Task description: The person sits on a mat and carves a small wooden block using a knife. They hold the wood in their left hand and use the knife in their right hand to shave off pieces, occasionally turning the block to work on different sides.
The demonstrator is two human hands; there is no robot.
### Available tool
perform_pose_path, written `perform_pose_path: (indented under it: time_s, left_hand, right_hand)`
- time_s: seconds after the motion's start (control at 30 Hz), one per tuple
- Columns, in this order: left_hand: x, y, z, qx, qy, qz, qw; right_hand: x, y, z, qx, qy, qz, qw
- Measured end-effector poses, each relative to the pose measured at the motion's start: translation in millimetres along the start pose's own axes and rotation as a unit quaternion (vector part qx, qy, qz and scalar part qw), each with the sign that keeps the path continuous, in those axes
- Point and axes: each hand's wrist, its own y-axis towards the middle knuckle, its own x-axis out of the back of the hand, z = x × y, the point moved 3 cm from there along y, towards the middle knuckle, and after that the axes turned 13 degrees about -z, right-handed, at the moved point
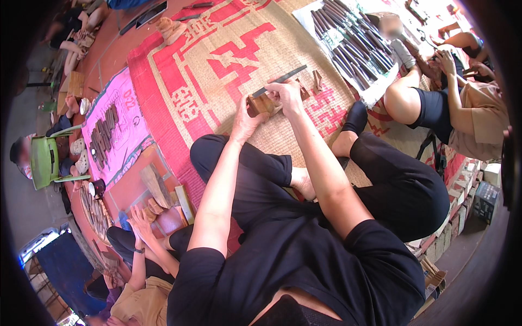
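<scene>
In front of my crossed legs, my left hand [246, 120] is closed around a brown wooden block [263, 105], thumb along its near side. My right hand [286, 94] grips a long, flat dark bar [291, 74] that looks like a file. The bar lies slantwise over the block's far edge, its free end pointing away to the right. Whether its underside touches the wood cannot be made out. Small brown wood pieces [317, 80] lie on the woven mat [217, 70] just right of my hands.
At the upper right, many dark sticks [356, 46] lie on a white sheet beside a seated person [462, 103]. On the left, a pink cloth [122, 92] carries more dark pieces near a green chair [46, 157]. Another person's hands [144, 228] are at lower left, by wood blocks [155, 185].
</scene>
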Motion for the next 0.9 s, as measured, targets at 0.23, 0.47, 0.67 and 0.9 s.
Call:
perform_pose_path:
  time_s: [0.23,0.47,0.67,0.9]
  left_hand:
    - [-2,-1,-1,0.007,0.035,-0.005,0.999]
    - [-2,0,2,-0.004,0.036,-0.009,0.999]
    - [0,-2,-1,-0.018,0.089,-0.018,0.996]
    - [-2,1,3,0.005,0.029,0.005,1.000]
  right_hand:
    - [4,6,2,0.042,0.005,-0.020,0.999]
    - [4,-2,4,-0.007,-0.077,-0.004,0.997]
    - [18,14,6,-0.034,-0.079,-0.050,0.995]
    - [7,6,-2,-0.032,-0.012,-0.028,0.999]
